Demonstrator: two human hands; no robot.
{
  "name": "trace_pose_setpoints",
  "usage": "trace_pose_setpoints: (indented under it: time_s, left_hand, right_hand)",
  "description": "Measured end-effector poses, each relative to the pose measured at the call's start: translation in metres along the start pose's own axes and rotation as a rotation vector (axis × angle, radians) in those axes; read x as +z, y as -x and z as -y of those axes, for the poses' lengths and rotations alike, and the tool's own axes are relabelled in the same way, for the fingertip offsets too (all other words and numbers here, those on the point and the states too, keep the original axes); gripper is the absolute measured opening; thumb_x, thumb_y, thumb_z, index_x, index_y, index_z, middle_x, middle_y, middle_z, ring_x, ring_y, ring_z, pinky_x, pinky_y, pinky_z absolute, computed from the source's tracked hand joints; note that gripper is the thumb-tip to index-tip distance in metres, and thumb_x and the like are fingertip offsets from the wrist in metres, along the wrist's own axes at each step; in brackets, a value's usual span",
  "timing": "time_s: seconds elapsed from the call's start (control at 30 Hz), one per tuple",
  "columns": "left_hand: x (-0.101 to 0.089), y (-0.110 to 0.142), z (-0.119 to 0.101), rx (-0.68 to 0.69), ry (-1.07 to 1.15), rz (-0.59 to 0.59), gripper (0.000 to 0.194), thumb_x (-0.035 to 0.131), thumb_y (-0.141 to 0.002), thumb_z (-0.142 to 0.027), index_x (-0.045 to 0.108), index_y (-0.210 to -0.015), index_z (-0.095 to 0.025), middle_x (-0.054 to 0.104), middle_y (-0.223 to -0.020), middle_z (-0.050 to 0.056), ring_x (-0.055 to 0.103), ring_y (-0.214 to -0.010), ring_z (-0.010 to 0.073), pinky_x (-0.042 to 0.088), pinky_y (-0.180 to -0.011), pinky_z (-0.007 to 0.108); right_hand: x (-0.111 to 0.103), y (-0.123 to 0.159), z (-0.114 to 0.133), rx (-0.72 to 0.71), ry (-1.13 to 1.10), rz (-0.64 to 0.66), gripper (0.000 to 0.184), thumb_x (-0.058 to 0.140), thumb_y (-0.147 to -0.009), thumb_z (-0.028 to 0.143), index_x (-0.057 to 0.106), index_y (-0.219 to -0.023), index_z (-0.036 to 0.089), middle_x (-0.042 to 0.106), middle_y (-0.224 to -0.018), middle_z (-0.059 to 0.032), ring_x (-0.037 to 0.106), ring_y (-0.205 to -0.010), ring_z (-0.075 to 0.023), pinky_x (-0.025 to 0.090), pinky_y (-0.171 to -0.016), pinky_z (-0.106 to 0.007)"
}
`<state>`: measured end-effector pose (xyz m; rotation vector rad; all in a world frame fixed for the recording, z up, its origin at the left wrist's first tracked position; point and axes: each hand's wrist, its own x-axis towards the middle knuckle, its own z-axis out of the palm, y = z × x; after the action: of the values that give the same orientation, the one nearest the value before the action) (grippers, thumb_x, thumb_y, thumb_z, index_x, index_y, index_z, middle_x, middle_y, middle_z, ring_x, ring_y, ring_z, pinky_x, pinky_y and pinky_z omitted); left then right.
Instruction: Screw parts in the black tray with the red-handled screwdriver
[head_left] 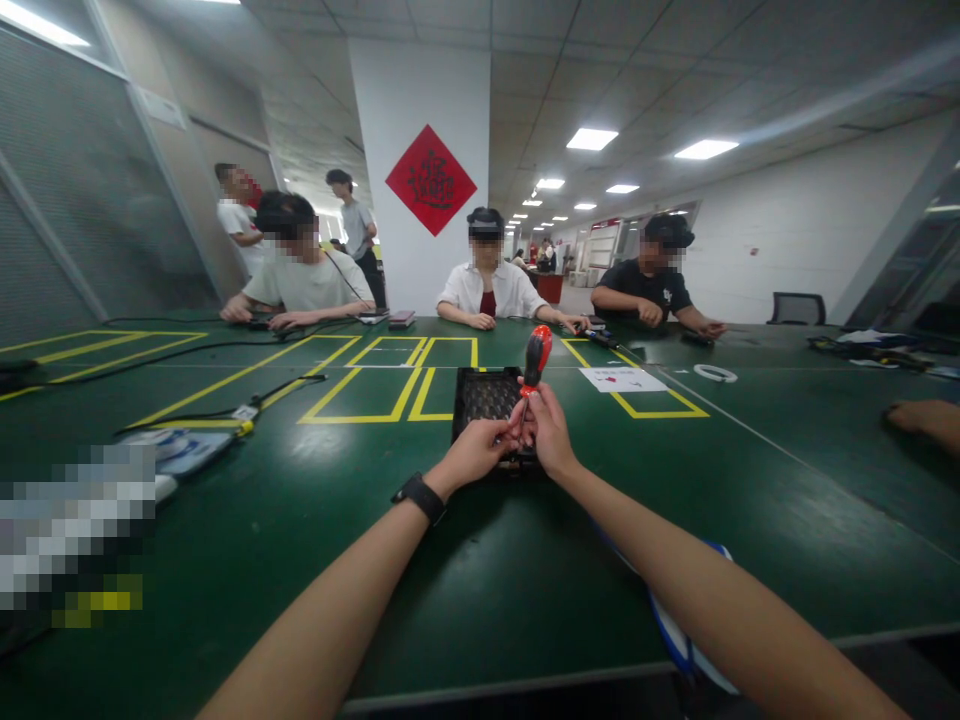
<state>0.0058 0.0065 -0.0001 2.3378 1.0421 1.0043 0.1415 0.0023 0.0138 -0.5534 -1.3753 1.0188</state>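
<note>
A screwdriver (538,358) with a red and black handle stands nearly upright, handle up, over the near end of a black plastic tray-like case (487,393). My right hand (550,430) is closed around its shaft, just under the handle. My left hand (480,448), with a black band on the wrist, is pinched together beside the lower shaft. Whatever lies between the left fingertips is hidden, and so is the screwdriver's tip. The case has a patterned, pocketed inside and lies on the green table (300,560) beneath both hands.
Yellow tape outlines (352,418) mark the table. A printed sheet (622,380) and a white ring (715,373) lie right of the case. Left are a pouch with a cable (180,450) and a blurred-out item. Several people sit opposite; another person's arm (926,420) reaches in at right.
</note>
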Motion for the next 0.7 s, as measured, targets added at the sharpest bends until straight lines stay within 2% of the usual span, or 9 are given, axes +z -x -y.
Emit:
trace_pose_setpoints:
  time_s: [0.13,0.3,0.4,0.57,0.63,0.7]
  left_hand:
    - [-0.0003,0.0002,-0.0013,0.018,0.017,0.003,0.016,0.052,-0.075,-0.025,0.063,-0.081,-0.014,0.065,-0.077,0.003,0.058,-0.071,0.0136,0.04,-0.068,0.022]
    - [0.0026,-0.0005,0.0011,-0.086,-0.025,-0.09,0.027,0.064,-0.065,-0.037,0.061,-0.079,-0.014,0.063,-0.072,0.002,0.056,-0.066,0.0136,0.041,-0.064,0.023]
    - [0.002,-0.0003,0.0015,-0.089,-0.012,-0.058,0.024,0.062,-0.067,-0.036,0.062,-0.076,-0.014,0.063,-0.071,0.002,0.056,-0.065,0.0134,0.041,-0.064,0.023]
    - [-0.0043,0.0002,-0.0059,0.009,0.102,0.03,0.016,0.052,-0.076,-0.023,0.064,-0.079,-0.013,0.066,-0.078,0.003,0.058,-0.072,0.0136,0.042,-0.072,0.023]
    - [-0.0052,0.0001,-0.0074,0.016,0.125,0.064,0.017,0.052,-0.076,-0.024,0.064,-0.079,-0.013,0.066,-0.078,0.003,0.058,-0.071,0.0133,0.042,-0.072,0.023]
    - [-0.0038,-0.0003,-0.0059,-0.011,0.107,0.034,0.019,0.056,-0.073,-0.029,0.063,-0.08,-0.013,0.065,-0.076,0.002,0.057,-0.07,0.0132,0.042,-0.069,0.023]
  right_hand:
    - [0.0009,0.0001,-0.0001,-0.021,-0.002,-0.007,0.036,0.04,-0.083,0.043,0.042,-0.111,0.02,0.053,-0.059,0.0051,0.043,-0.038,-0.0042,0.029,-0.033,-0.014]
    - [0.0016,0.0007,0.0003,-0.051,0.014,-0.029,0.035,0.042,-0.082,0.044,0.04,-0.108,0.021,0.054,-0.06,0.0053,0.044,-0.039,-0.0042,0.029,-0.033,-0.013]
    - [0.0011,0.001,-0.0004,-0.045,0.026,-0.021,0.036,0.041,-0.082,0.044,0.04,-0.11,0.021,0.054,-0.06,0.0049,0.045,-0.04,-0.0045,0.029,-0.033,-0.013]
    - [0.0002,0.0009,-0.0025,-0.034,0.013,-0.018,0.036,0.036,-0.084,0.044,0.041,-0.11,0.02,0.054,-0.063,0.0039,0.043,-0.04,-0.0046,0.03,-0.033,-0.013]
    - [0.0004,0.0008,-0.0026,-0.032,0.017,-0.019,0.036,0.037,-0.083,0.045,0.041,-0.11,0.021,0.053,-0.062,0.0043,0.042,-0.039,-0.0045,0.03,-0.032,-0.014]
    - [0.0008,0.0007,-0.0021,-0.04,0.021,-0.027,0.036,0.039,-0.083,0.044,0.041,-0.11,0.021,0.052,-0.06,0.0048,0.042,-0.039,-0.0046,0.03,-0.033,-0.014]
